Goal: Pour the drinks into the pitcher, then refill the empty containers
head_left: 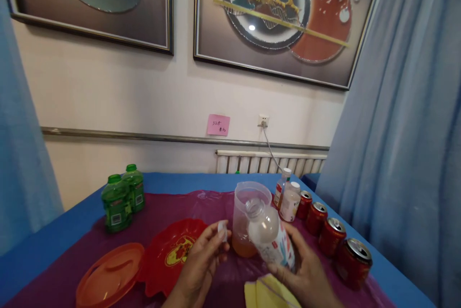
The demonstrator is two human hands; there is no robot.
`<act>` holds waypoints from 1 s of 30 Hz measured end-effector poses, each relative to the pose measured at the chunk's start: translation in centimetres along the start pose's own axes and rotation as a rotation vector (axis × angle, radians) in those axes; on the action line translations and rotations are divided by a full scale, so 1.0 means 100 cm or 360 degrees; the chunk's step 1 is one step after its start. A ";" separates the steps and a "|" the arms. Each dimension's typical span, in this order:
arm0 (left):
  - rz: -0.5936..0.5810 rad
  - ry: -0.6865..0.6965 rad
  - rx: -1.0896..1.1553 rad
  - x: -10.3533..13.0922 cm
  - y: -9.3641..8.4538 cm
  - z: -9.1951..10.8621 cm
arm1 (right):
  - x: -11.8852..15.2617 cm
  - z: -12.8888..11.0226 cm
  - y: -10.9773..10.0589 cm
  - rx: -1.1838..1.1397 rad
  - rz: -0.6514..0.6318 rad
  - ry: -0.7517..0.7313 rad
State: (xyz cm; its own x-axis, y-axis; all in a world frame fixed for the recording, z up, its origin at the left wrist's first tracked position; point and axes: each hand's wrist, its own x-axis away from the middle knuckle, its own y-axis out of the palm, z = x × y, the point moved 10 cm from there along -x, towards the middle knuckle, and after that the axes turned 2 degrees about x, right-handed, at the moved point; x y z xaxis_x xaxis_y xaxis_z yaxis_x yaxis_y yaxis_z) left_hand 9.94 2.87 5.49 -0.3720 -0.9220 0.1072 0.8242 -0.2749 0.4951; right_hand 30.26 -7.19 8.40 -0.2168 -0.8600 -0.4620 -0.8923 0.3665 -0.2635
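Note:
My right hand (306,269) is wrapped round an uncapped clear bottle (270,236) with a white, patterned label. The bottle tilts left, its open mouth in front of a clear plastic jug (239,216) that holds some amber liquid. Left of the jug, my left hand (207,255) pinches a small white cap (222,231) between thumb and fingers. A folded yellow cloth (268,293) lies below the bottle. Under my left forearm's side sits a red scalloped plate (162,245) with a yellow print.
An orange lid (111,274) lies at the front left, with two green bottles (117,207) behind it. Two capped bottles (290,204) and several red cans (353,262) line the right side. Purple sheeting (194,198) covers part of the blue table (158,183).

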 end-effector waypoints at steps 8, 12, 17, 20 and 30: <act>-0.0017 0.0377 -0.0522 0.022 0.022 0.052 | 0.037 0.061 0.045 0.0075 0.0040 -0.0087; -0.0173 0.0496 -0.1144 0.031 0.039 0.063 | 0.039 0.059 0.048 0.0206 0.0026 -0.0173; -0.0298 0.0526 -0.1582 0.040 0.051 0.068 | 0.045 0.062 0.039 0.0487 0.0143 -0.0247; -0.0396 0.0459 -0.1641 0.042 0.054 0.060 | 0.051 0.068 0.035 0.0576 0.0155 -0.0290; -0.0776 0.0490 -0.1592 0.053 0.063 0.058 | 0.054 0.059 0.049 -0.0173 -0.0231 0.0014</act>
State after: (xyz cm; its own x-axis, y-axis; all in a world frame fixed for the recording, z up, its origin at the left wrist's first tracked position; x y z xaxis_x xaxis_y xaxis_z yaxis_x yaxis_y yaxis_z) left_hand 10.66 -2.20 14.20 -0.7372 -0.6483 -0.1905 0.6428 -0.5861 -0.4932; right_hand 27.07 -7.99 -0.38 -0.0858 -0.9043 -0.4182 -0.9520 0.1982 -0.2334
